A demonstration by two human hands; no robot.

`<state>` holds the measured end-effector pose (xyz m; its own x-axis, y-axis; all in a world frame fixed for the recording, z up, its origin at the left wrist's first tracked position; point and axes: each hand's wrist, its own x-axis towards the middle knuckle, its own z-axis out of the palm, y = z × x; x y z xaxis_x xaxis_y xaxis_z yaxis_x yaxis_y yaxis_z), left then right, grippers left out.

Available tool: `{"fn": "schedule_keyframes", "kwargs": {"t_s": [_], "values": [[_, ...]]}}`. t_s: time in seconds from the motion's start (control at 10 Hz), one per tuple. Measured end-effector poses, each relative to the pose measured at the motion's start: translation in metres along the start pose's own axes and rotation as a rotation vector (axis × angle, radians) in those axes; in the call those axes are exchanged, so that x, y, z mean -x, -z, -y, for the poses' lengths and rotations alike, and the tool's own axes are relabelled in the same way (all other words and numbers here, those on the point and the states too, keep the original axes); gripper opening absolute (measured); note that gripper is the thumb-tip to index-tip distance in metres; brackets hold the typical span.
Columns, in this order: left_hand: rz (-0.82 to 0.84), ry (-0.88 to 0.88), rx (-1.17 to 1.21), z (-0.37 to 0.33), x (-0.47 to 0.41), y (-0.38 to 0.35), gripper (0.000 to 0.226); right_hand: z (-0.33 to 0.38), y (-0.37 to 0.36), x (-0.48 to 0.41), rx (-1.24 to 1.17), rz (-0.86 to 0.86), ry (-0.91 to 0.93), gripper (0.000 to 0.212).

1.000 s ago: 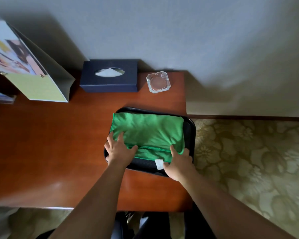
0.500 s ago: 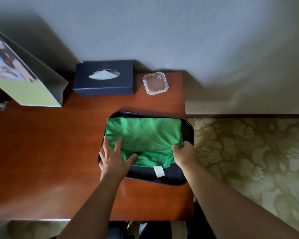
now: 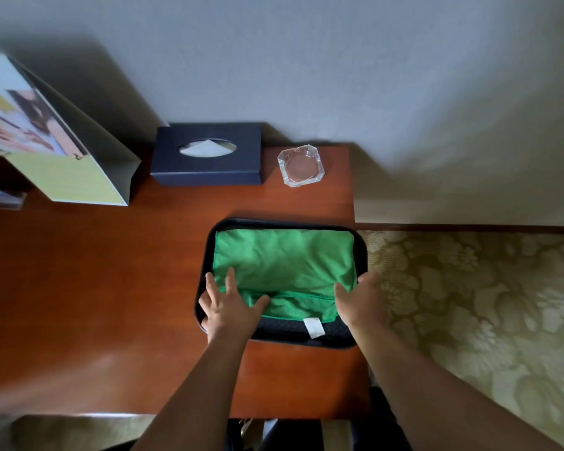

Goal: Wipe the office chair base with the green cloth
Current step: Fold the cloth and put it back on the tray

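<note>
Your right hand (image 3: 360, 301) has slid off the near edge by the white tag (image 3: 314, 327) and now sits at the right end of the green cloth (image 3: 284, 258). The left hand (image 3: 228, 314) has barely budged.

Closest to you, the left hand lies flat on the cloth's near-left corner, fingers spread and straight, gripping nothing. The right one grips the cloth's right edge, thumb on top and the other fingers curled over the side out of sight.

The cloth is folded and lies inside the black tray (image 3: 360, 252), filling most of it. Only a dark strip of tray floor shows on your side. The cloth's long axis runs left to right across the tray, and the tag hangs off the near hem toward you.

The tray sits at the right end of the wooden desk (image 3: 111, 288), right up to the edge, with patterned carpet (image 3: 469, 304) past it.

Further back, a navy tissue box (image 3: 209, 170) has a white tissue (image 3: 205, 148) peeking through its slot. A glass ashtray (image 3: 301, 165) stands just beside it on the right. A paper bag (image 3: 62, 170) stands far left. All three are well apart from the tray, and behind them is the wall (image 3: 306, 60).
</note>
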<state>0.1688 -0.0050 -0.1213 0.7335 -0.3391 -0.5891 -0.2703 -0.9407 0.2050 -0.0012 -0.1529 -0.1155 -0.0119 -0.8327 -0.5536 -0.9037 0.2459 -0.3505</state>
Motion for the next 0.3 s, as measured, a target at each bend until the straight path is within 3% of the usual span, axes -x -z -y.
{"fn": "schedule_keyframes", "kwargs": {"t_s": [0.1, 0.2, 0.3], "values": [[-0.050, -0.030, 0.003, -0.004, 0.010, 0.013, 0.095, 0.009, 0.014, 0.007, -0.071, -0.038, 0.053, 0.043], [-0.134, -0.113, 0.055, -0.022, 0.017, 0.038, 0.067, 0.037, 0.040, 0.018, -0.174, -0.028, 0.111, 0.036], [-0.145, -0.252, 0.344, -0.068, 0.034, 0.083, 0.039, 0.076, 0.075, 0.040, -0.288, -0.053, 0.228, 0.038]]}}
